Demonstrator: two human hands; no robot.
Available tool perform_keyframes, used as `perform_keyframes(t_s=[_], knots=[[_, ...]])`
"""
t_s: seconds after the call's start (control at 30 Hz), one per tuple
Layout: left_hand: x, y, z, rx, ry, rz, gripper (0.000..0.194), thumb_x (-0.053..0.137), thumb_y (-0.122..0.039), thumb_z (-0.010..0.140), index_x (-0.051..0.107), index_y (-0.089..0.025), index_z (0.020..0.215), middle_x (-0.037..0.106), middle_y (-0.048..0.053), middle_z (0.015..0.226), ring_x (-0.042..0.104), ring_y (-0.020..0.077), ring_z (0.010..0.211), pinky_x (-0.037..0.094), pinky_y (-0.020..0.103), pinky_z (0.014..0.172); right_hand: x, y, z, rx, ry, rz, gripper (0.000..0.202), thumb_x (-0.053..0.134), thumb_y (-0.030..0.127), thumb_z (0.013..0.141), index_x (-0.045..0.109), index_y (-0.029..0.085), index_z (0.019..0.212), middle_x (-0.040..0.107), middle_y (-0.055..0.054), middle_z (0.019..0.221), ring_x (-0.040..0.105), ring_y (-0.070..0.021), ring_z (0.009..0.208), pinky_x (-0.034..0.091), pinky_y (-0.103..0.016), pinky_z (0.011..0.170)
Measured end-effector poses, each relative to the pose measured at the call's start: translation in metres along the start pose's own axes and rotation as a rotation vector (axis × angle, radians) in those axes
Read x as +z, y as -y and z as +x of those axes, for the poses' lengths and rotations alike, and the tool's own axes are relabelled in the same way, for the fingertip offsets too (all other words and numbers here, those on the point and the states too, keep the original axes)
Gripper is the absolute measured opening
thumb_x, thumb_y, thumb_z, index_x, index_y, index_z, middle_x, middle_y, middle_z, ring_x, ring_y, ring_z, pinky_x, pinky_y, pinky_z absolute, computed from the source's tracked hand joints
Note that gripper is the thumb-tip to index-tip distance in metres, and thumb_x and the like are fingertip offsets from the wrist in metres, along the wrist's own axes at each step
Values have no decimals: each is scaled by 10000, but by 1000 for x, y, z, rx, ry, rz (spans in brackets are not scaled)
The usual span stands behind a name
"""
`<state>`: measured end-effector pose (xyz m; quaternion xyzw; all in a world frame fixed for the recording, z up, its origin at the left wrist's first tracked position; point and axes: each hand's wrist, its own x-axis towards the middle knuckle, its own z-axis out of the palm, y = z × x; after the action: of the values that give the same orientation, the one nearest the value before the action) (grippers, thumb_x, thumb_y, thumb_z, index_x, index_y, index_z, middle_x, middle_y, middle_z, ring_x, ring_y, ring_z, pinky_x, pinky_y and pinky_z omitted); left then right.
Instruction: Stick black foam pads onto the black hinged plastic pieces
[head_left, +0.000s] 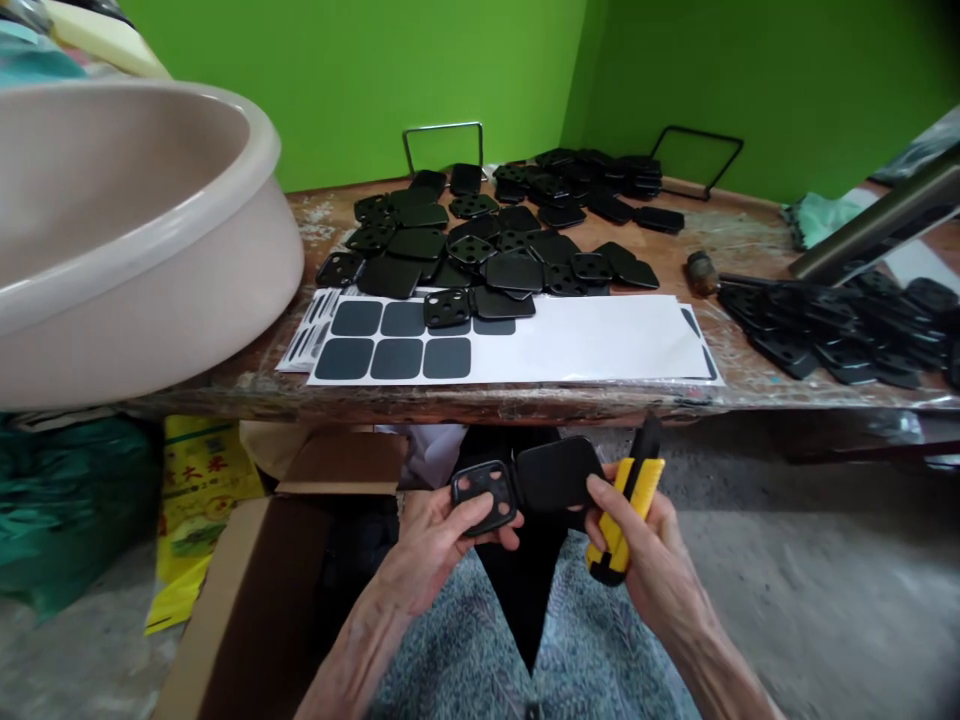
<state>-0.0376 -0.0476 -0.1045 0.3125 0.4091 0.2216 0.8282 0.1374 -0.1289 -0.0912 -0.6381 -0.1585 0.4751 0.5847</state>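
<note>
Over my lap, my left hand [427, 545] grips a black two-part hinged plastic case [555, 475] by its half with round holes, thumb on top. The case lies unfolded, its solid flat half to the right. My right hand [660, 555] pinches that half's right edge and also holds a yellow utility knife [628, 505] against the palm, its dark end pointing up and away. Just beyond, on the table, lies a white sheet [600, 338] with dark rounded-square stickers [397, 358] at its left. Another unfolded black case [504, 302] rests on the sheet.
Many black cases [420, 245] are heaped on the worn table [322, 215], with a second pile [847, 320] at right near a hammer-like tool [703, 272]. A large pale basin [150, 270] fills the left. Below it stands an open cardboard box [232, 600].
</note>
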Motion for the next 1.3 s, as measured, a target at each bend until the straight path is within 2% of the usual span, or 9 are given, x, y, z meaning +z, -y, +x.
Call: perform_keyframes(t_s=[0.2, 0.43, 0.53, 0.63, 0.7, 0.97, 1.1, 1.2, 1.3], knots=[[-4, 6, 0, -8, 98, -148, 208, 573, -297, 841, 648, -105, 872, 702, 106, 768, 632, 174, 615, 484, 334, 690, -6, -2, 3, 115, 76, 232, 294, 703, 374, 765, 510, 215, 920, 594, 43, 620, 405, -42, 377, 280, -186, 424], [-16, 11, 9, -5, 119, -96, 217, 543, -277, 868, 645, -107, 781, 685, 95, 735, 614, 164, 597, 467, 317, 659, -3, -7, 2, 121, 96, 156, 334, 681, 420, 766, 523, 204, 965, 580, 45, 585, 393, -48, 375, 294, -187, 409], [-18, 7, 5, -3, 146, -61, 273, 558, -272, 859, 621, -113, 1072, 690, 95, 799, 639, 182, 658, 468, 340, 714, -5, -13, 4, 136, 75, 152, 335, 711, 397, 749, 512, 196, 930, 601, 32, 612, 395, -42, 388, 276, -177, 409], [-16, 0, -2, 25, 245, -149, 671, 598, -302, 813, 315, -221, 1416, 685, 85, 936, 666, 223, 771, 460, 402, 800, -8, -24, 6, 220, 65, 225, 354, 734, 373, 735, 492, 203, 928, 650, 0, 641, 410, -43, 389, 286, -174, 418], [-15, -4, -5, 52, 283, -205, 744, 608, -336, 797, 236, -273, 1439, 673, 65, 946, 671, 235, 774, 461, 421, 799, -10, -32, 6, 292, 69, 298, 377, 751, 357, 721, 482, 213, 942, 665, -10, 636, 419, -49, 379, 304, -176, 419], [2, 0, 4, 180, 153, -241, 479, 453, -511, 884, 441, -271, 1299, 641, 62, 997, 644, 192, 749, 479, 371, 744, 4, -51, -1, 380, 90, 429, 353, 735, 349, 738, 456, 219, 910, 663, -10, 663, 412, -45, 386, 284, -166, 400], [23, 6, 4, 333, -151, -161, 312, 546, -299, 841, 553, -248, 1149, 605, 60, 1189, 531, 231, 1143, 419, 348, 946, 11, -47, -3, 273, 126, 82, 359, 656, 457, 781, 479, 214, 977, 632, 5, 640, 416, -71, 413, 293, -190, 409], [23, 4, 4, 371, -239, -108, 272, 483, -193, 805, 582, -217, 1057, 662, 51, 999, 549, 243, 1121, 388, 383, 982, 8, -32, -1, -54, 114, -517, 351, 555, 439, 851, 521, 223, 1125, 630, 6, 698, 515, -122, 508, 398, -236, 495], [13, 1, 4, 390, -329, 194, 261, 478, -170, 782, 617, -200, 1001, 643, 37, 923, 566, 219, 1035, 356, 356, 993, 6, -12, 0, -440, 297, -937, 313, 471, 263, 893, 505, 254, 1204, 655, -27, 907, 623, -164, 705, 460, -265, 631]])
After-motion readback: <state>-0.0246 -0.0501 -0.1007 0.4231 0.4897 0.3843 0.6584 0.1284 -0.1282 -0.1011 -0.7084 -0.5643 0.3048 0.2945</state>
